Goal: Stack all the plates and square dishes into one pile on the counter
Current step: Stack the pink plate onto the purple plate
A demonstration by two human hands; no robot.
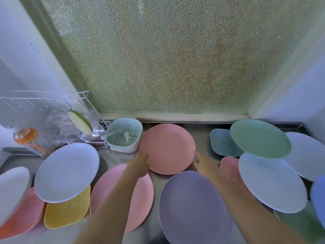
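Note:
A salmon round plate (168, 148) sits at the back middle of the counter. My left hand (139, 163) holds its left edge, and my right hand (204, 164) touches its right edge. Around it lie a purple plate (193, 205), a pink plate (139, 194), a pale blue plate (66, 171), a yellow square dish (70, 212), a green plate (260, 138), a light blue plate (272, 184), a teal square dish (222, 142) and a pink square dish (229, 167).
A mint strainer basket (124, 136) stands just left of the salmon plate. A wire rack (44, 103) with a sponge and an orange bottle (29, 140) fill the back left. Frosted glass (167, 59) rises behind the counter.

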